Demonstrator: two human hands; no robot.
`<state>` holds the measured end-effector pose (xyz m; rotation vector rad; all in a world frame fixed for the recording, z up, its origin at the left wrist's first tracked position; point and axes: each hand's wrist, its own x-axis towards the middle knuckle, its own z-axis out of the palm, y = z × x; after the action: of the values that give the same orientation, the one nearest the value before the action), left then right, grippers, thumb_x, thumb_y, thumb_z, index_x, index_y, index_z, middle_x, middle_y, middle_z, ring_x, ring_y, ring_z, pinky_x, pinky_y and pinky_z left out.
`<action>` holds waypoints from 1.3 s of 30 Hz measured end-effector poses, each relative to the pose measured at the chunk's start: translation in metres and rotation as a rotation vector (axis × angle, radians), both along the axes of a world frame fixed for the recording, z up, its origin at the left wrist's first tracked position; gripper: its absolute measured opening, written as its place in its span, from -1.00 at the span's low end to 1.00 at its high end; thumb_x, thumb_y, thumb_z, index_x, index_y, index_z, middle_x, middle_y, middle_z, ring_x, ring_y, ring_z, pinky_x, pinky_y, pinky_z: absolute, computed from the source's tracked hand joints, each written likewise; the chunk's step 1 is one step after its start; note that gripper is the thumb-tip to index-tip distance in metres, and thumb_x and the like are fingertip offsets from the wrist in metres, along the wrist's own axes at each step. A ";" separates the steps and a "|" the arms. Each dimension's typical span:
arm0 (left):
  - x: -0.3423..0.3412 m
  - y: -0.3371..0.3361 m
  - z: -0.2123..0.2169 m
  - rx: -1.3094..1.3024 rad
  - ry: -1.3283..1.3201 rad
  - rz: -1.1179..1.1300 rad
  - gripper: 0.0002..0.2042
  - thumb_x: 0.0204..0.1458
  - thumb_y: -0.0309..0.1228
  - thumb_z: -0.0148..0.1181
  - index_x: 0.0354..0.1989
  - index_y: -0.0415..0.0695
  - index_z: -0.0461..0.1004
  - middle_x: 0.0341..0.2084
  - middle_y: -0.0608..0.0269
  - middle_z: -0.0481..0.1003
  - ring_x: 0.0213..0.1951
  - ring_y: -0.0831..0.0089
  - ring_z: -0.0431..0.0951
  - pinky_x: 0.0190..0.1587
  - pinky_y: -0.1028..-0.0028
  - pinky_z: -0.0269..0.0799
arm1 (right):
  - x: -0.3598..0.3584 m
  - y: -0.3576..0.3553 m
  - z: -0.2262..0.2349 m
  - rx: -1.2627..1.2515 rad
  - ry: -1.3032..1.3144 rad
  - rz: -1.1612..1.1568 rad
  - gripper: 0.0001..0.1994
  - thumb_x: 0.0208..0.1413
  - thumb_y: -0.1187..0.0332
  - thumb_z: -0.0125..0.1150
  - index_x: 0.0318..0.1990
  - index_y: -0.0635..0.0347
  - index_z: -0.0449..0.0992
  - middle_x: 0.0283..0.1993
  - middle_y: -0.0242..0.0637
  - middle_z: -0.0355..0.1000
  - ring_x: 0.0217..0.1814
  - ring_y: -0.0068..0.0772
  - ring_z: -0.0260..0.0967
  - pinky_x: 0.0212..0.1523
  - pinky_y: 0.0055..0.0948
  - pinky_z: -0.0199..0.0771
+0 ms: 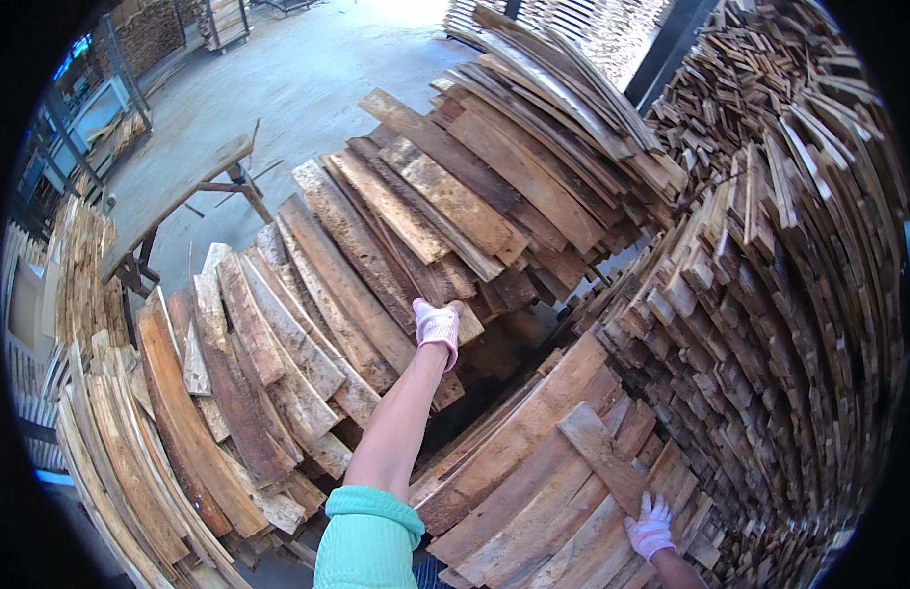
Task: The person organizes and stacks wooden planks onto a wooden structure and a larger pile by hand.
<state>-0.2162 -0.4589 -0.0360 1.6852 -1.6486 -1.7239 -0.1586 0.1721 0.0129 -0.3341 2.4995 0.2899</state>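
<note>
The short plank (604,454) lies slantwise on top of a low stack (519,491) of long boards at the lower right. The right hand (651,527), in a white and pink glove, presses on its near end; whether the fingers wrap the plank's edge or only rest flat on it, I cannot tell. The left hand (437,327), gloved the same way, reaches far forward with the arm stretched out and touches the end of a board (362,294) in the big pile (308,324) ahead; its grip is hidden too, so clenched or loose I cannot say. To the right rises a tall wall of stacked offcuts (779,294). Beyond the pile, on the concrete floor (308,79), stands a rough wooden table (175,201).
</note>
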 end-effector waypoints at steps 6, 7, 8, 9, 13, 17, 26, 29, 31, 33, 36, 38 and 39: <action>0.167 -0.033 0.089 0.189 0.274 -0.016 -0.22 -0.05 -0.48 0.38 0.37 -0.31 0.12 0.17 -0.16 0.40 0.13 0.13 0.51 0.15 0.25 0.51 | -0.001 -0.014 0.017 0.049 0.106 0.138 -0.15 -0.05 -0.06 0.37 0.36 0.14 0.22 0.42 0.24 0.00 0.44 0.37 -0.04 0.39 0.39 -0.04; 0.220 -0.037 0.070 0.170 0.293 0.011 -0.24 -0.09 -0.52 0.40 0.34 -0.29 0.17 0.13 -0.13 0.44 0.12 0.14 0.52 0.13 0.25 0.53 | -0.006 -0.039 0.025 -0.042 0.226 0.334 -0.28 -0.10 0.04 0.41 0.22 0.14 0.33 0.39 0.21 0.06 0.43 0.31 0.00 0.35 0.40 0.01; 0.257 -0.025 0.087 0.204 0.315 0.002 -0.27 -0.10 -0.46 0.41 0.31 -0.26 0.23 0.08 -0.06 0.48 0.10 0.19 0.52 0.11 0.26 0.52 | -0.007 -0.085 0.041 -0.210 0.349 0.482 -0.37 -0.12 0.14 0.41 0.13 0.16 0.37 0.35 0.22 0.12 0.37 0.35 0.07 0.31 0.36 0.10; 0.306 -0.015 0.077 0.044 0.175 -0.062 -0.29 -0.09 -0.38 0.42 0.27 -0.27 0.26 0.05 -0.04 0.48 0.07 0.22 0.51 0.12 0.29 0.48 | -0.009 -0.144 0.060 -0.398 0.357 0.452 -0.42 -0.11 0.21 0.38 0.11 0.20 0.40 0.27 0.23 0.23 0.26 0.38 0.21 0.25 0.24 0.24; 0.398 0.045 0.080 -0.007 0.133 0.161 -0.40 -0.06 -0.42 0.40 0.17 -0.30 0.29 0.02 0.03 0.46 0.04 0.31 0.45 0.15 0.37 0.40 | -0.019 -0.335 0.077 -0.781 0.027 0.581 -0.59 0.11 0.35 0.25 0.13 0.19 0.47 -0.09 -0.01 0.47 -0.08 0.07 0.46 -0.06 -0.08 0.50; 0.427 0.076 0.029 -0.227 -0.041 0.260 -0.61 -0.09 -0.48 0.35 -0.08 -0.22 0.36 -0.20 0.23 0.42 -0.13 0.40 0.42 -0.01 0.37 0.41 | -0.040 -0.491 0.002 -0.821 0.100 0.660 -0.33 0.16 0.11 0.30 0.37 0.09 0.23 0.19 0.05 0.30 0.14 0.14 0.35 0.12 0.02 0.42; 0.401 0.086 -0.052 0.221 0.195 0.386 -0.19 -0.09 -0.62 0.29 0.42 -0.12 0.12 0.16 0.06 0.45 0.10 0.22 0.51 0.14 0.31 0.46 | 0.002 -0.608 -0.044 -0.375 -0.105 0.272 0.29 -0.06 0.02 0.53 0.57 -0.14 -0.49 0.56 0.45 -0.60 0.44 0.50 0.12 0.36 -0.06 0.35; 0.409 0.080 -0.020 0.371 0.460 0.399 -0.10 -0.12 -0.69 0.30 0.48 -0.08 0.05 0.13 0.15 0.45 0.06 0.32 0.52 0.15 0.40 0.48 | -0.012 -0.602 -0.027 -0.358 -0.212 0.271 0.19 0.01 0.12 0.43 0.58 -0.14 -0.47 0.56 0.46 -0.62 0.41 0.32 0.24 0.34 -0.18 0.37; 0.410 0.077 0.029 0.425 0.517 0.434 -0.10 -0.13 -0.67 0.24 0.48 -0.05 0.01 0.06 0.01 0.47 -0.01 0.13 0.59 0.02 0.22 0.61 | -0.018 -0.580 -0.021 -0.469 -0.268 0.262 0.16 0.02 0.10 0.41 0.58 -0.10 -0.40 0.56 0.40 -0.33 0.40 0.29 0.26 0.31 -0.18 0.39; 0.409 0.071 0.080 0.419 0.672 0.483 -0.11 -0.15 -0.64 0.18 0.46 0.01 -0.01 -0.03 -0.06 0.46 -0.09 -0.03 0.63 -0.12 -0.01 0.68 | -0.010 -0.546 -0.002 -0.613 -0.429 0.186 0.06 0.00 0.10 0.40 0.56 -0.01 -0.20 0.46 0.29 0.03 0.37 0.14 0.31 0.31 -0.20 0.37; 0.424 0.065 0.106 0.302 0.586 0.442 -0.07 -0.12 -0.66 0.13 0.51 0.06 -0.09 -0.04 -0.03 0.46 -0.11 0.03 0.63 -0.12 0.02 0.68 | 0.012 -0.462 0.030 -0.919 -0.503 0.141 -0.03 -0.06 0.13 0.42 0.50 0.21 0.05 0.34 0.09 0.33 0.37 -0.09 0.31 0.36 -0.24 0.31; 0.427 0.051 0.102 -0.080 0.079 0.319 -0.10 -0.05 -0.68 0.07 0.55 0.04 -0.08 0.08 0.02 0.44 -0.08 0.27 0.58 -0.02 0.37 0.59 | 0.018 -0.385 0.046 -0.912 -0.436 0.160 -0.03 -0.12 0.19 0.47 0.47 0.27 0.10 0.35 0.11 0.30 0.39 -0.04 0.30 0.37 -0.24 0.32; 0.416 0.031 0.120 -0.104 0.086 0.304 -0.13 -0.01 -0.65 0.09 0.55 -0.01 -0.06 0.16 0.04 0.41 -0.01 0.28 0.55 -0.01 0.45 0.56 | 0.025 -0.312 0.066 -0.742 -0.249 0.294 -0.02 -0.15 0.17 0.49 0.45 0.30 0.13 0.28 0.12 0.33 0.35 0.03 0.33 0.35 -0.19 0.36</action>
<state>0.1995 -0.4275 0.0839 1.6863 -1.3391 -1.5165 -0.1331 -0.1400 0.0790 -0.9691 2.2149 -0.5557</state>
